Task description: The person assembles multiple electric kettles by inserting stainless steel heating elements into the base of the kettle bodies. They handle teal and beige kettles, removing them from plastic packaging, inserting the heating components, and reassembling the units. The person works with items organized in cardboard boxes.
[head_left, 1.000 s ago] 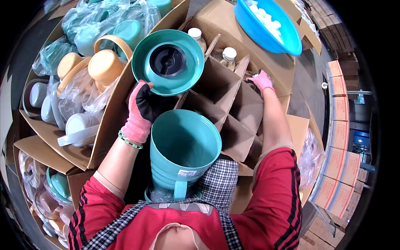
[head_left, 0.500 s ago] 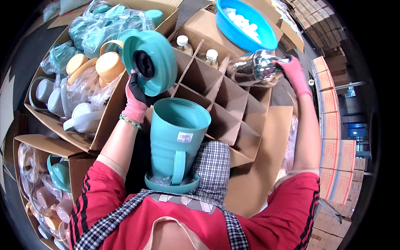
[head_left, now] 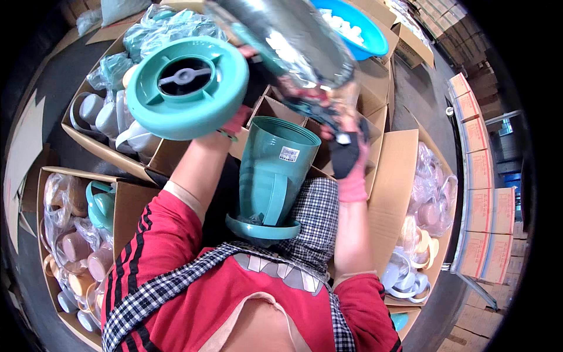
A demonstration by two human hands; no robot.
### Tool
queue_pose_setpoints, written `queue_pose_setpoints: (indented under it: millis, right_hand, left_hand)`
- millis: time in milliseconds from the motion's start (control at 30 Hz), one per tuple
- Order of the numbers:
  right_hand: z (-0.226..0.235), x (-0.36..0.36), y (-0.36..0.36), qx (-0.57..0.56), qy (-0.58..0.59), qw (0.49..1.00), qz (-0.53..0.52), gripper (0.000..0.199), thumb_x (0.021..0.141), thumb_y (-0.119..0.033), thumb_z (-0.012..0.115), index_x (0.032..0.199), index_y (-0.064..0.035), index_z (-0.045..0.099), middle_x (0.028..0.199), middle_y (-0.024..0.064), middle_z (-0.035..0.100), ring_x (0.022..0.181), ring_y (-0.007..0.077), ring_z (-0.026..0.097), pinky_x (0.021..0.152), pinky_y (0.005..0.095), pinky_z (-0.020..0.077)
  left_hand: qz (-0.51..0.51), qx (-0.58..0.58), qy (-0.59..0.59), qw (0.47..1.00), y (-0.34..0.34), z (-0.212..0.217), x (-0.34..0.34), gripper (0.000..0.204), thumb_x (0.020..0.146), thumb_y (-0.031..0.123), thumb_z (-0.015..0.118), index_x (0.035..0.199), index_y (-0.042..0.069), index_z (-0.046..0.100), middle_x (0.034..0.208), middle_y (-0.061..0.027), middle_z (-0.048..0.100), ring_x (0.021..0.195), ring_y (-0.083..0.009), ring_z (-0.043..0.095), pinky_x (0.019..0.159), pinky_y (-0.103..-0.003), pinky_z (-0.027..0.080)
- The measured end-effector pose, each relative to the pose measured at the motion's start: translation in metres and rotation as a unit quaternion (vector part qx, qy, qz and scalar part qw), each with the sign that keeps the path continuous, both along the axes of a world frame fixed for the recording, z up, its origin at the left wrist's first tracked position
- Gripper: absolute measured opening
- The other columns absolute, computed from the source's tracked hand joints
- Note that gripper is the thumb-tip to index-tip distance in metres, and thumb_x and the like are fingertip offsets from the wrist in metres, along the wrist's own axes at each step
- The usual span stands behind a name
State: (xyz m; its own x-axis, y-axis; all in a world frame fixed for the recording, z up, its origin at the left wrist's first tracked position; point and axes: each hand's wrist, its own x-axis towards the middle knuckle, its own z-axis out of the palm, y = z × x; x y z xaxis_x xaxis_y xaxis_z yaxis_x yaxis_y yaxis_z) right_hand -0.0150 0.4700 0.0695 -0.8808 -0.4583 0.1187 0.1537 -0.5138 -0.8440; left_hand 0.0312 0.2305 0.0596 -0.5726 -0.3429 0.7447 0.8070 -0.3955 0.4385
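Observation:
My left hand, in a pink and black glove, is mostly hidden behind a round teal collar with a dark centre and a grey crossbar, and grips it. My right hand, gloved alike, is closed at the lower end of a shiny silvered glass flask liner. The liner is tilted, blurred by motion, and close beside my left fingers; whether they touch it I cannot tell. Between my forearms a teal jug body with a handle and white label stands open-topped in my lap, on a teal round base.
A divided carton lies ahead, partly covered by my hands. A blue basin with small white pieces stands at the far right. Cartons of plastic parts flank me on the left, another on the right. Stacked boxes line the right.
My right hand has brought the silvered liner from the right to the middle, high in front. The teal collar has turned to face up and shifted left. The view has moved a little.

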Motion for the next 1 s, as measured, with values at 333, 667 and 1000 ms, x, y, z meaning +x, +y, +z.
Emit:
queue_pose_setpoints:
  millis: [333, 667, 1000]
  right_hand:
    - [-0.059, -0.042, -0.05, 0.239, 0.066, 0.966, 0.068, 0.069, 0.076, -0.069, 0.035, 0.09, -0.0044, 0.053, 0.071, 0.0011, 0.053, 0.059, 0.0104, 0.05, 0.056, 0.0209, 0.0416]
    - [-0.041, -0.055, -0.041, 0.243, 0.166, 0.954, 0.067, 0.073, 0.067, -0.019, 0.075, 0.126, -0.0028, 0.035, 0.115, 0.0047, 0.044, 0.105, 0.0139, 0.042, 0.09, 0.0274, 0.0355]
    - [0.029, -0.036, -0.047, 0.54, 0.412, 0.626, 0.383, 0.068, 0.054, -0.023, 0.075, 0.111, -0.0011, 0.044, 0.112, 0.0154, 0.051, 0.102, 0.0254, 0.051, 0.087, 0.0322, 0.0394]
  left_hand:
    - [-0.073, 0.06, -0.094, 0.991, -0.04, -0.02, 0.008, 0.028, 0.086, 0.025, 0.042, 0.093, 0.0, 0.052, 0.079, -0.0105, 0.053, 0.072, -0.02, 0.05, 0.071, -0.03, 0.043]
    - [-0.233, 0.161, -0.258, 0.923, -0.015, -0.074, 0.035, 0.019, 0.087, 0.016, 0.048, 0.099, 0.001, 0.052, 0.094, -0.0134, 0.053, 0.087, -0.0192, 0.055, 0.082, -0.029, 0.047]
    - [-0.286, 0.264, -0.267, 0.882, 0.021, -0.024, 0.092, 0.038, 0.089, 0.015, 0.044, 0.119, -0.007, 0.037, 0.116, -0.0215, 0.046, 0.094, -0.0207, 0.057, 0.074, -0.023, 0.052]
